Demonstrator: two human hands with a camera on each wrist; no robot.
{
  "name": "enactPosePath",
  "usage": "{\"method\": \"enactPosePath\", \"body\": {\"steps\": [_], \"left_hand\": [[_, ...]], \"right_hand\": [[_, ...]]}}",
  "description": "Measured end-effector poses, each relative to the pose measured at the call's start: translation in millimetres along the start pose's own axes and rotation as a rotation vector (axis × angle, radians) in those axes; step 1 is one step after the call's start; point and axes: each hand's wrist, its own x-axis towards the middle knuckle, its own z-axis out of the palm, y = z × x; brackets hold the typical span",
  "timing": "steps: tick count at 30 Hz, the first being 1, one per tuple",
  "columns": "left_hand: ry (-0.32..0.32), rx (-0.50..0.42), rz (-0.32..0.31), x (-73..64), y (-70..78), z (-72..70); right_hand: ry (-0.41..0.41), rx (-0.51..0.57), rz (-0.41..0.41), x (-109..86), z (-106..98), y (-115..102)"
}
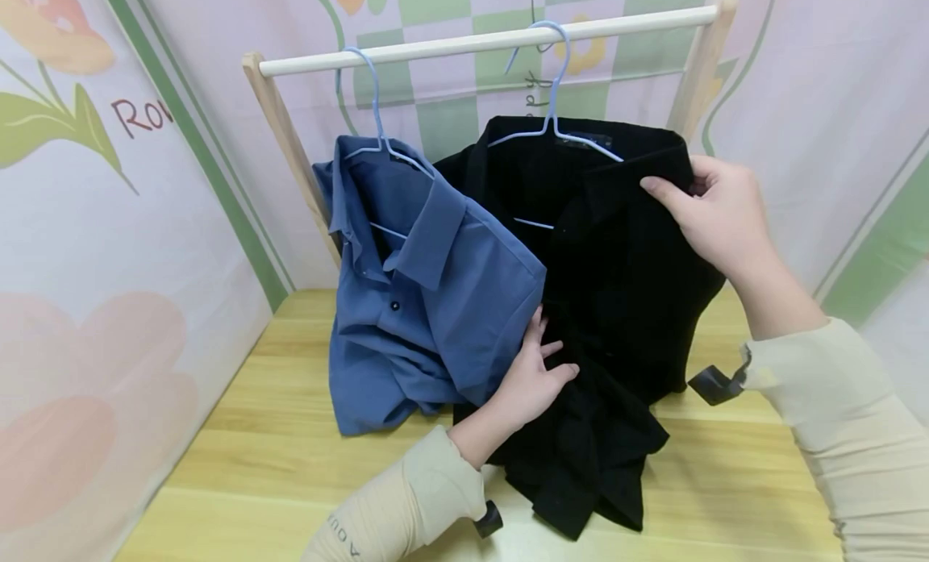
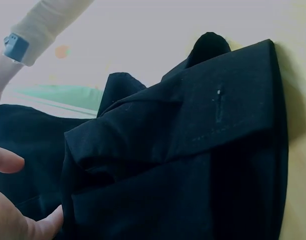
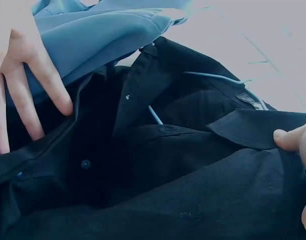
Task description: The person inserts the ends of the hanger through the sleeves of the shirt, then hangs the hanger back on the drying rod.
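A black shirt hangs on a light blue hanger, its lower part bunched on the wooden table. My right hand pinches it at the collar and shoulder, thumb on top; the right wrist view shows this collar too. Beside it on the left, a blue shirt hangs on a second hanger. Between the two shirts is my left hand, its spread, fairly straight fingers touching the black cloth. A cuff with a buttonhole fills the left wrist view.
Both hangers hook over the white rail of a wooden rack at the back of the table. Printed cloth with flowers and green stripes covers the walls behind and at the left.
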Motion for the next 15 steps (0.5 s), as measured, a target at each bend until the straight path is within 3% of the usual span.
{"method": "enactPosePath", "body": {"steps": [5,15], "left_hand": [[-0.016,-0.002,-0.002,-1.4,-0.6,-2.4],[-0.063,0.037,0.003,-6.4,0.7,-10.1]], "right_hand": [[-0.009,-0.017,-0.019,-2.8,1.6,0.4],[-0.011,-0.176,-0.105,-16.3,4.3,-5.4]]}}
